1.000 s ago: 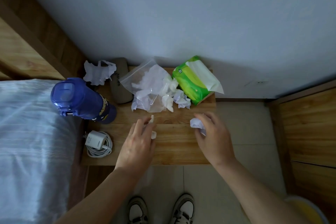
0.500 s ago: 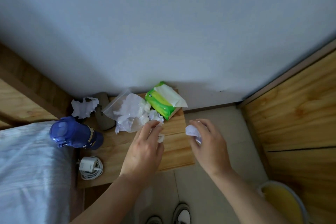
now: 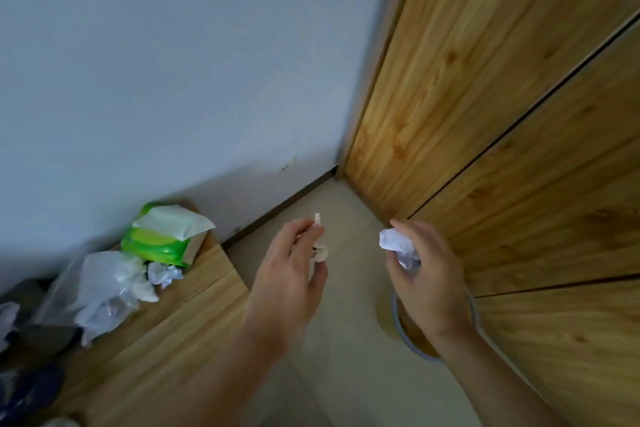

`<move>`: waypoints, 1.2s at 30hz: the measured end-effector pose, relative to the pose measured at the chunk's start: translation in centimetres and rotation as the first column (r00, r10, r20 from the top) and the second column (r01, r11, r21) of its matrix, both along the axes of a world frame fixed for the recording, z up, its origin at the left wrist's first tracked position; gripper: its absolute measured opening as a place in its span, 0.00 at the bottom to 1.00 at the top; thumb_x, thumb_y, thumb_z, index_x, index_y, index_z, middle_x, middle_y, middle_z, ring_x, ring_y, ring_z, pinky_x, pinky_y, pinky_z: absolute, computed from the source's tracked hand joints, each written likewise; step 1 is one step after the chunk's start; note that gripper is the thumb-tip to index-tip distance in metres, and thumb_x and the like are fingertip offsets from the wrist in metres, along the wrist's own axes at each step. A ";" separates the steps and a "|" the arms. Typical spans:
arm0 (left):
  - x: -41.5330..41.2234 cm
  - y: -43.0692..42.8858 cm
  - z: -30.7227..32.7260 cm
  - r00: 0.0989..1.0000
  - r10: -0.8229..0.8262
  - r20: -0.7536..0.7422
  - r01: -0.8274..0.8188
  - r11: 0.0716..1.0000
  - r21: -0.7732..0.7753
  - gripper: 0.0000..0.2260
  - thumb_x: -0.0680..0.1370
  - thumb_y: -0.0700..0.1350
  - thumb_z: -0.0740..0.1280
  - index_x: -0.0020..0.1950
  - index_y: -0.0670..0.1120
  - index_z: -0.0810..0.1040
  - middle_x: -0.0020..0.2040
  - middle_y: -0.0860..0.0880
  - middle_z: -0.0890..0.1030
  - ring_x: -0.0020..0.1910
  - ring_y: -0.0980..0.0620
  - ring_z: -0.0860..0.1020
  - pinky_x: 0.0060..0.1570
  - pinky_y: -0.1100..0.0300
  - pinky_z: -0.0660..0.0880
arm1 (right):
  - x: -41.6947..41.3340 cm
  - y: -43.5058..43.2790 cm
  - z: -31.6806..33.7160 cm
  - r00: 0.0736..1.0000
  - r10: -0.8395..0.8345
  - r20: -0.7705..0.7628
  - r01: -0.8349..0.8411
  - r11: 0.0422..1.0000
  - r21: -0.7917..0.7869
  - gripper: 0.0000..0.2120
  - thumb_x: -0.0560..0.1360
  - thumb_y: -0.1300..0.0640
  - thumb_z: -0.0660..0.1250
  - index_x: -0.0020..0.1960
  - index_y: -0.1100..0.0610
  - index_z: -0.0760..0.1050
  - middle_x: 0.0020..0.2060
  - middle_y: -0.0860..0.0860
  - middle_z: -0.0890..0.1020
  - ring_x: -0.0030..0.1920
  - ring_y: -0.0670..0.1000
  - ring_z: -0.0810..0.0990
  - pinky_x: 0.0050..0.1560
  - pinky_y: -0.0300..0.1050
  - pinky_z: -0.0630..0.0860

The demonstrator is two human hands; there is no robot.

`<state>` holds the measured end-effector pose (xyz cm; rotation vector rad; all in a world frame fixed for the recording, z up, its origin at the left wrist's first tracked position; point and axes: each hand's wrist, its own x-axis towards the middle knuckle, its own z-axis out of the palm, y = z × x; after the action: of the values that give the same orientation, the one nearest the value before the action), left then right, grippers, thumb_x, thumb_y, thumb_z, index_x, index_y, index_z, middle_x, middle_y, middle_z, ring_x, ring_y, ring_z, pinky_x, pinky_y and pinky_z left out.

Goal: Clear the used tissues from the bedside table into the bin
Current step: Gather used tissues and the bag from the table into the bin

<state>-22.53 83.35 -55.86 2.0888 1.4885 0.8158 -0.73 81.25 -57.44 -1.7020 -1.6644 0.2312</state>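
The left hand pinches a small off-white tissue scrap between thumb and fingertips, knuckles towards the camera. It hangs over the tiled floor, off the edge of the bedside table and short of the bin.

The right hand has its fingers curled round a crumpled white tissue, which sticks out on the thumb side. This hand is directly above the bin, hiding most of it. Only a grey arc of rim and a strip of yellowish inside show below the wrist. The bin stands on the floor beside the wooden panelling.

More of the task's things remain on the table at the left. A loose tissue ball lies just in front of a green tissue pack, touching a clear plastic bag stuffed with white tissues. Further left the objects are dark and too blurred to identify.
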 end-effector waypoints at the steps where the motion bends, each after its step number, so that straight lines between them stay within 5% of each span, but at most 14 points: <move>1: 1.7 0.1 0.4 0.999 -0.034 0.014 0.034 0.999 0.004 0.21 0.75 0.38 0.73 0.67 0.42 0.77 0.65 0.47 0.75 0.62 0.50 0.77 0.62 0.57 0.75 | 1.7 -0.8 0.6 0.999 -0.040 -0.015 0.040 0.999 0.000 0.19 0.72 0.67 0.73 0.62 0.59 0.80 0.56 0.53 0.82 0.57 0.54 0.81 0.55 0.53 0.80; 7: 12.2 0.0 2.1 0.975 -0.205 0.083 0.205 0.979 0.009 0.20 0.75 0.37 0.72 0.66 0.40 0.77 0.64 0.46 0.76 0.59 0.53 0.77 0.60 0.66 0.72 | 10.6 -5.1 2.9 0.969 -0.247 -0.014 0.247 0.969 0.001 0.20 0.71 0.66 0.75 0.63 0.57 0.80 0.57 0.51 0.82 0.58 0.47 0.79 0.57 0.38 0.77; 11: 18.6 -1.4 2.0 0.958 -0.269 0.099 0.270 0.963 -0.001 0.20 0.75 0.38 0.72 0.66 0.41 0.77 0.64 0.47 0.76 0.55 0.54 0.78 0.54 0.67 0.74 | 15.8 -7.6 2.6 0.947 -0.321 -0.026 0.321 0.947 -0.006 0.18 0.73 0.64 0.74 0.62 0.56 0.80 0.57 0.51 0.82 0.58 0.49 0.81 0.55 0.44 0.79; 14: 22.5 -3.1 0.9 0.952 -0.294 0.088 0.297 0.955 -0.018 0.21 0.75 0.40 0.73 0.67 0.42 0.77 0.64 0.47 0.76 0.53 0.52 0.79 0.52 0.70 0.70 | 18.8 -9.4 1.5 0.929 -0.367 -0.043 0.368 0.930 0.018 0.17 0.73 0.63 0.76 0.61 0.56 0.80 0.55 0.51 0.82 0.56 0.47 0.80 0.56 0.36 0.76; 18: 26.1 -5.3 -1.1 0.936 -0.350 0.040 0.352 0.934 -0.063 0.21 0.75 0.41 0.72 0.68 0.41 0.76 0.64 0.46 0.76 0.55 0.49 0.79 0.54 0.62 0.75 | 21.5 -11.8 -0.7 0.898 -0.431 -0.088 0.431 0.902 -0.013 0.15 0.73 0.61 0.76 0.58 0.56 0.81 0.53 0.51 0.82 0.53 0.50 0.82 0.52 0.39 0.77; 23: 28.4 -6.7 -5.1 0.921 -0.389 -0.005 0.386 0.916 -0.105 0.20 0.74 0.39 0.73 0.66 0.40 0.76 0.63 0.44 0.76 0.57 0.45 0.78 0.56 0.60 0.73 | 22.7 -14.2 -5.0 0.897 -0.428 -0.107 0.418 0.903 -0.102 0.17 0.72 0.64 0.75 0.59 0.56 0.81 0.54 0.51 0.81 0.53 0.52 0.82 0.52 0.47 0.79; 32: 30.7 -6.3 -17.1 0.908 -0.419 -0.013 0.412 0.896 -0.164 0.20 0.74 0.39 0.72 0.65 0.42 0.76 0.62 0.44 0.75 0.54 0.44 0.79 0.53 0.56 0.75 | 23.2 -14.5 -16.9 0.891 -0.449 -0.066 0.409 0.858 -0.313 0.16 0.74 0.61 0.73 0.62 0.57 0.79 0.57 0.54 0.80 0.55 0.56 0.80 0.52 0.38 0.71; 36: 31.0 -6.1 -21.4 0.881 -0.473 -0.006 0.460 0.862 -0.213 0.28 0.73 0.42 0.74 0.72 0.44 0.71 0.67 0.45 0.73 0.60 0.45 0.77 0.56 0.57 0.75 | 22.7 -13.9 -21.7 0.883 -0.462 -0.084 0.402 0.837 -0.371 0.20 0.73 0.60 0.72 0.65 0.59 0.78 0.61 0.56 0.79 0.57 0.60 0.80 0.52 0.41 0.71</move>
<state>8.48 77.22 -77.22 2.1911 0.9690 0.3970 21.97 67.38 -79.12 -2.2048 -1.1135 0.4547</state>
